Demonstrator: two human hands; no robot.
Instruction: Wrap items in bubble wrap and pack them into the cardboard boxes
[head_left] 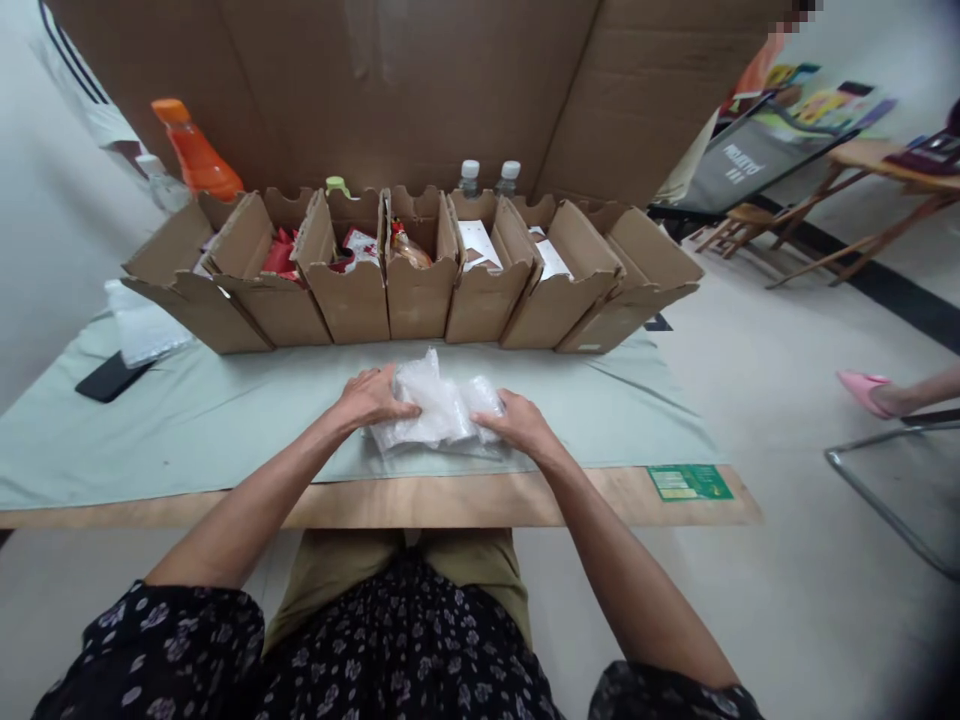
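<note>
A bundle of clear bubble wrap (439, 408) lies on the pale green cloth (225, 410) near the table's front edge. My left hand (369, 397) grips its left end, fingers curled over the top. My right hand (520, 422) closes on its right end. What the wrap holds, if anything, is hidden. Behind it stands a row of several open cardboard boxes (412, 290), some with red packets and white papers inside.
A black phone (112, 377) and a clear plastic bottle (142, 330) lie at the left. An orange bottle (195, 155) and capped water bottles (487, 178) stand behind the boxes. Another person's foot in a pink shoe (866, 390) shows on the right floor, near wooden furniture.
</note>
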